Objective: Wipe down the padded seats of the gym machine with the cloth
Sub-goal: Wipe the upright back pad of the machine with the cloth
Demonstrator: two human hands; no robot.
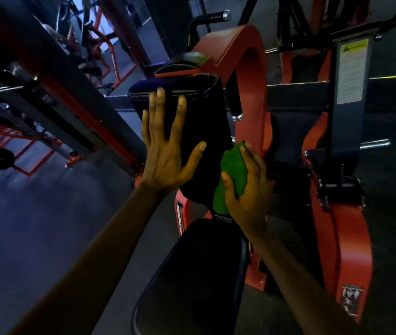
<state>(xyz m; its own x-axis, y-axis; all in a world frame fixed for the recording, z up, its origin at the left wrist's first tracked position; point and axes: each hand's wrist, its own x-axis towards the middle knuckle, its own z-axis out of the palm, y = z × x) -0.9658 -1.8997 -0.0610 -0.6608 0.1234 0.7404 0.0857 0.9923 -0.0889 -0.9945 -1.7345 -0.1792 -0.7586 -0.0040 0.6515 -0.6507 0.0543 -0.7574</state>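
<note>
Dim gym, grey floor (35,213); left hand (165,151) fingers spread flat on the black back pad (201,131), right hand (247,187) clutching the green cloth (232,165) beside the red frame (250,76).

Dim bluish light left of the red machine frame (230,44); deep shadow right of it (wide-angle edges bend, background soft).

Little legible print on the gym machine (252,76)
A white label (352,71) with a yellow header and a warning triangle sits on the black upright column (344,131) at upper right — its print is too small to read. White letters (180,220) run up the red post (187,204) under the back pad (201,141), seemingly "FITNESS", blurred. A badge (352,301) on the red leg (351,250) at lower right is illegible.
</note>
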